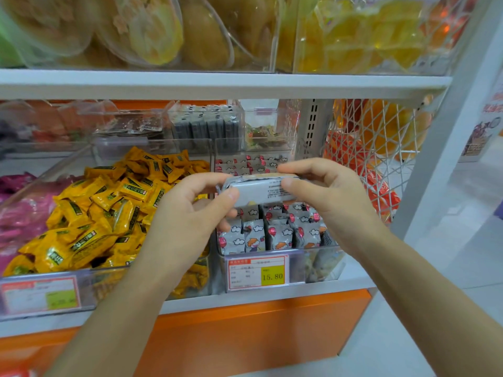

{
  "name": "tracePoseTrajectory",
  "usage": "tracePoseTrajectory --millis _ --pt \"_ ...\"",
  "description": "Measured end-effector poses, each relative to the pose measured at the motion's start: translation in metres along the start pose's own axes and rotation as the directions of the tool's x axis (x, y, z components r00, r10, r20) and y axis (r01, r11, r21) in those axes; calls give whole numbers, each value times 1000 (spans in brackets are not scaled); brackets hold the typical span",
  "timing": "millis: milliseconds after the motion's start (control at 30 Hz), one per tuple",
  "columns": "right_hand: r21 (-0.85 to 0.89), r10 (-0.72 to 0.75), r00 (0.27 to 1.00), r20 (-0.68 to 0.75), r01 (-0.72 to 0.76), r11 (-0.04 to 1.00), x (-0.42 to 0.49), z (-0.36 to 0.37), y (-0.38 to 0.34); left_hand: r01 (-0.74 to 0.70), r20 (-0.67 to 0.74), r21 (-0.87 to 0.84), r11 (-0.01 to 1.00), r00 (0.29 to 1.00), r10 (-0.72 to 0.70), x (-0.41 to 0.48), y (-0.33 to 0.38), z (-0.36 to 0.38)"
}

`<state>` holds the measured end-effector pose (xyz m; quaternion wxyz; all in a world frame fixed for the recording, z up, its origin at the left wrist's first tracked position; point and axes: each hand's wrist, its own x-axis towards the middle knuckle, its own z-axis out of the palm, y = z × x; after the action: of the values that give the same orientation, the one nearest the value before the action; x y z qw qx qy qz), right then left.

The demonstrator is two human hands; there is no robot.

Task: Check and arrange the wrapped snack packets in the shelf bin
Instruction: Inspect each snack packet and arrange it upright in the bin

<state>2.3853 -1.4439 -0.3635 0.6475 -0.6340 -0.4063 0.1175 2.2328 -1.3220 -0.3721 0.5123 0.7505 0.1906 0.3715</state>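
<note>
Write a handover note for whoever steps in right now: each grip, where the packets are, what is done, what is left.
Now: left grip pinches the left end of one packet; right grip pinches its right end.
The packet is held level above the bin, text side toward the camera.
The other packets stand in rows in the bin, behind the 15.80 tag.
Done: one packet is out and being checked.
Left: finish the check, slot it into a row, probably go through the rest.

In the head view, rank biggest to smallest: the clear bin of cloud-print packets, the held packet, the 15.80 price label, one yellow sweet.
1. clear bin
2. held packet and price label: they look alike, so unranked
3. yellow sweet, smallest
</note>
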Motion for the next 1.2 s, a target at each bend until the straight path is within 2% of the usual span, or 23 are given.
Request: tracePoseTrajectory --millis 167,367,667,733,867,933,1000,1067,1133,1200 --pt "-21 5 999 -39 -6 1000 0 2 -1 -26 35 32 999 999 25 -2 4 1" --pt "-121 -98 991 -94 87 989 -6 8 -6 6 23 56 998 1000 -7 -6 7 7" --pt "-175 -156 986 -59 143 974 -11 18 -8 49 -110 117 992 993 -37 -4 9 7" --pt "-140 -136 990 -19 133 981 -10 16 -9 47 -138 125 991 990 -29 -3 7 6" --pt "-89 -82 970 228 105 991 -6 5 -11 80 -184 77 994 981 -64 2 1 4" --pt "-98 -92 968 233 117 988 -4 2 -11 81 -188 45 996 980 -71 4 0 6" --pt "-88 -111 983 147 125 988 -2 -2 -11 39 -196 51 998 980 -28 6 1 9" --pt "-92 -99 995 21 101 991 1 -6 -7 -42 -194 240 970 977 90 7 0 11" --pt "-36 -47 995 -92 44 998 4 -10 -3 -135 -122 530 837 965 233 6 -1 14" --pt "62 15 989 -149 -6 998 7 -12 1 -200 10 708 677 962 274 4 -5 19"
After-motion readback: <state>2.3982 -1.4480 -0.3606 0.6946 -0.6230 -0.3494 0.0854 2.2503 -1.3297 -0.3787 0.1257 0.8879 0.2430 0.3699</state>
